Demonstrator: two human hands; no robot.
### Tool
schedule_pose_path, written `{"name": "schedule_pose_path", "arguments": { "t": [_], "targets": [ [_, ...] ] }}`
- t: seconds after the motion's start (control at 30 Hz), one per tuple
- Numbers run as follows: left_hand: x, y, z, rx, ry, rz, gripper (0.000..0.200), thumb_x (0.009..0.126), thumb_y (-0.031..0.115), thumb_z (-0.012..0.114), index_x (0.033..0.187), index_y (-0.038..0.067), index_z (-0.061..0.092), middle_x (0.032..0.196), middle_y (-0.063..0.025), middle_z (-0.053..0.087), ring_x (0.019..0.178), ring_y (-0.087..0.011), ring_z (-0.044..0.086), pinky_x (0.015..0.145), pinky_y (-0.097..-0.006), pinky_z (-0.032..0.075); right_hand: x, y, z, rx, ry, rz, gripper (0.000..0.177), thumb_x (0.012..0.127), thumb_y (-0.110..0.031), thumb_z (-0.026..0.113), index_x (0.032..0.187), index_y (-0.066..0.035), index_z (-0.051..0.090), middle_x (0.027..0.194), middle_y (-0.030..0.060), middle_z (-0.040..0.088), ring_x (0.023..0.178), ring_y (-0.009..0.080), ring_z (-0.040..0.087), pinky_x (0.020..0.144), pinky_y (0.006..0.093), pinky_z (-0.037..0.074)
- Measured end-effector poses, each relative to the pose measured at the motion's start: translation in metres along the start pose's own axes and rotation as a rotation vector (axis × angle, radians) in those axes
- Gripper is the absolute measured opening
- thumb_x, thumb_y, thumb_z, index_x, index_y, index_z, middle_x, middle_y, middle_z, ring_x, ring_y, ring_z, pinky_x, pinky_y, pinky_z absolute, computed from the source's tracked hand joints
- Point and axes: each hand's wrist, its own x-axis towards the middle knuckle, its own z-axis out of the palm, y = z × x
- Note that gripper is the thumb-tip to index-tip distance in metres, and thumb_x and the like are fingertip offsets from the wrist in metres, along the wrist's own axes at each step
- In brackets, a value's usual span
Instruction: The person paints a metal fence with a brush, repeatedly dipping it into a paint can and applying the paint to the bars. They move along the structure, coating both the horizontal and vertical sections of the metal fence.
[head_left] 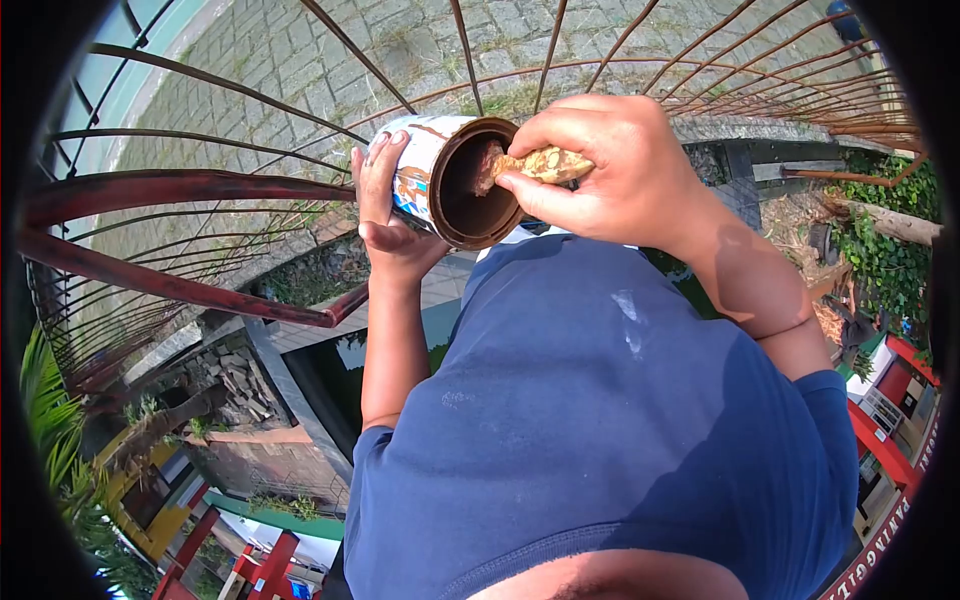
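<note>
My left hand (385, 195) is wrapped around the outside of a paint can (425, 175) with a white and blue label streaked with brown paint. The can is tilted, its open mouth turned toward my right hand. Brown paint coats its rim and inner wall. Between the thumb and fingers of my right hand (615, 165) is a paintbrush (550, 165) with a stained, yellowish handle. Its reddish-brown bristle end reaches into the can's mouth. How much paint lies at the bottom cannot be made out.
A metal railing (370, 70) of thin brown bars curves around in front of me. Thicker dark red bars (180, 275) stand at the left, close to the can. Beyond lies block paving (500, 45) with grass. Green plants (890, 260) grow at the right.
</note>
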Motion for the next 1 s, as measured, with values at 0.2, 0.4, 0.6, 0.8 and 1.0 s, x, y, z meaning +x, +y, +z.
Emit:
{"name": "schedule_pose_path", "arguments": {
  "t": [0.2, 0.4, 0.6, 0.8, 1.0],
  "targets": [
    [0.002, -0.002, -0.002, 0.003, -0.042, 0.044, 0.143, 0.072, 0.039, 0.092, 0.153, 0.044, -0.026, 0.14, -0.0145, 0.057, 0.121, -0.0388, 0.061, 0.111, -0.0643, 0.034, 0.0, -0.001, 0.003, -0.006, -0.031, 0.029, 0.018, 0.074, -0.021, 0.078, 0.08, -0.006, 0.071, 0.071, 0.0116, 0.067, 0.067, 0.0317, 0.067, 0.06, 0.041, 0.054],
    [0.005, -0.002, -0.003, -0.005, -0.077, 0.067, 0.143, 0.072, 0.039, 0.092, 0.153, 0.04, -0.027, 0.141, -0.0152, 0.056, 0.123, -0.0385, 0.059, 0.113, -0.0641, 0.032, 0.001, -0.006, -0.005, -0.03, -0.09, 0.023, 0.016, 0.074, -0.011, 0.082, 0.083, -0.004, 0.071, 0.077, 0.0114, 0.071, 0.068, 0.0277, 0.069, 0.06, 0.0346, 0.054],
    [-0.002, -0.005, 0.001, 0.003, -0.077, 0.054, 0.151, 0.067, 0.042, 0.094, 0.153, 0.035, -0.03, 0.143, -0.0157, 0.054, 0.126, -0.0376, 0.058, 0.113, -0.065, 0.032, -0.008, -0.01, -0.021, 0.038, -0.057, 0.005, 0.014, 0.075, -0.011, 0.079, 0.085, -0.006, 0.072, 0.079, 0.01, 0.069, 0.072, 0.0295, 0.069, 0.062, 0.037, 0.055],
    [-0.019, -0.007, 0.003, -0.016, -0.09, -0.047, 0.156, 0.057, 0.052, 0.095, 0.156, 0.037, -0.024, 0.144, -0.0162, 0.055, 0.123, -0.0437, 0.059, 0.108, -0.0674, 0.036, -0.036, -0.012, -0.045, 0.083, -0.193, -0.032, 0.02, 0.073, 0.001, 0.079, 0.091, -0.004, 0.073, 0.09, 0.0123, 0.071, 0.082, 0.0272, 0.073, 0.067, 0.0337, 0.058],
    [-0.031, -0.007, 0.009, -0.054, -0.096, -0.097, 0.159, 0.053, 0.05, 0.097, 0.157, 0.034, -0.023, 0.148, -0.016, 0.051, 0.126, -0.0438, 0.056, 0.11, -0.0669, 0.035, -0.051, -0.012, -0.059, 0.052, -0.231, 0.013, 0.02, 0.071, 0.005, 0.076, 0.09, -0.001, 0.073, 0.09, 0.0141, 0.073, 0.086, 0.028, 0.074, 0.07, 0.0339, 0.06]
  ]
}}
